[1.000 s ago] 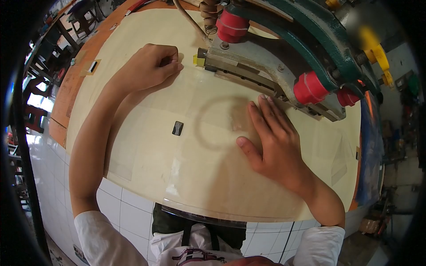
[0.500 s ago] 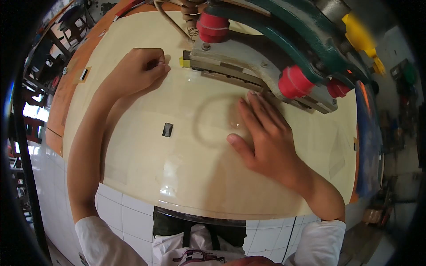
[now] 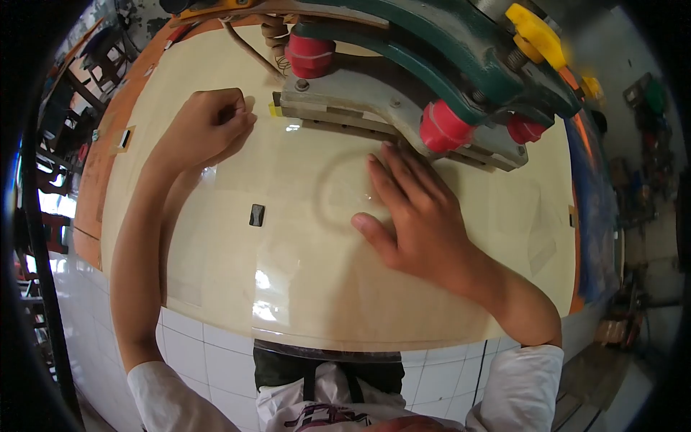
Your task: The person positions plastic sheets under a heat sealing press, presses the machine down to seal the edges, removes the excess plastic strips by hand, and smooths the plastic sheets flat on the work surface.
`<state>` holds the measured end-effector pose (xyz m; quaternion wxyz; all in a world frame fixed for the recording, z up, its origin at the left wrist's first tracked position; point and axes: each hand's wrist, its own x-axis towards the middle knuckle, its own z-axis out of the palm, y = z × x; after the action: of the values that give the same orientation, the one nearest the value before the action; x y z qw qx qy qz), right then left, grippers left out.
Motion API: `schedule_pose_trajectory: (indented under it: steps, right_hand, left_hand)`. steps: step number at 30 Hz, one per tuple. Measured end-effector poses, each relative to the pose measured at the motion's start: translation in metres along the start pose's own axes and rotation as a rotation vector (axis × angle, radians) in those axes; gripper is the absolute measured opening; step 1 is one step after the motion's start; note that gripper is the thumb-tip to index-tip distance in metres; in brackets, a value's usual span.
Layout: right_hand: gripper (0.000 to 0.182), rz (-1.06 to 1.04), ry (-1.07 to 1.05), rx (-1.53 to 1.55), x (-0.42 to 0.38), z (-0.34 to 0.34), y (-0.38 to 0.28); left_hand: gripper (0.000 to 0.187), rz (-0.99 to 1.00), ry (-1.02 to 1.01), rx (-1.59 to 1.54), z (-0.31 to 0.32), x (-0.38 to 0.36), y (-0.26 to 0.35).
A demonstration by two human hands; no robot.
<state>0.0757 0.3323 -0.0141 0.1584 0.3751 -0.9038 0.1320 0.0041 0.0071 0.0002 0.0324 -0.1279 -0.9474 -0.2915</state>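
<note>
Honestly, fingers are what I'd worry about here. The right hand [image 3: 425,230] is spread flat over the clear plastic sheet [image 3: 309,309], thumb out to the side, gripping nothing, and its fingertips [image 3: 372,160] are right up by the metal bar [image 3: 338,117] of the green press [image 3: 475,61]. Can't tell if they touch it, or if the bar is down or slightly raised, but if it drops with them that close, that's a nasty pinch. The left hand [image 3: 198,129] is curled into a loose fist just beside the yellow tab [image 3: 275,109] at the bar's other end; can't see whether anything's inside. The sheet lies on the cream tabletop [image 3: 126,173] with its near edge by the person's waist [image 3: 327,392], so leaning in could drag it crooked, and film that slick probably slides easily under a palm. Also, the small dark block [image 3: 257,215] looks loose, so a sweeping forearm could knock it.
</note>
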Motion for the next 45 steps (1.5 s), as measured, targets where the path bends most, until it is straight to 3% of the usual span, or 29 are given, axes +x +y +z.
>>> schedule_pose_trajectory:
  steps: [6, 9, 14, 18, 21, 24, 45]
  right_hand:
    - [0.063, 0.003, 0.013, -0.007, -0.001, 0.001, 0.001]
    - [0.060, -0.005, 0.043, -0.009, -0.001, 0.002, 0.001]
    - [0.054, 0.117, 0.055, 0.195, -0.009, -0.002, 0.006]
    - [0.060, 0.147, -0.027, 0.033, -0.033, -0.020, 0.011]
    - [0.072, 0.375, -0.212, -0.149, -0.056, -0.033, 0.014]
    - [0.068, 0.425, -0.182, -0.191, -0.064, -0.029, 0.014]
    - [0.072, 0.408, -0.128, -0.191, -0.067, -0.023, 0.017]
  left_hand:
    - [0.028, -0.002, 0.007, 0.053, 0.000, 0.001, 0.003]
    - [0.039, 0.002, 0.010, 0.092, 0.000, -0.001, 0.004]
    - [0.041, -0.006, 0.016, 0.016, 0.002, 0.001, 0.005]
    - [0.041, -0.039, 0.003, 0.003, 0.002, 0.001, 0.003]
    - [0.040, -0.001, 0.020, 0.022, 0.003, 0.002, 0.001]
    - [0.039, -0.030, 0.016, 0.000, 0.003, 0.001, 0.003]
    - [0.042, -0.028, 0.008, -0.072, 0.006, 0.003, -0.004]
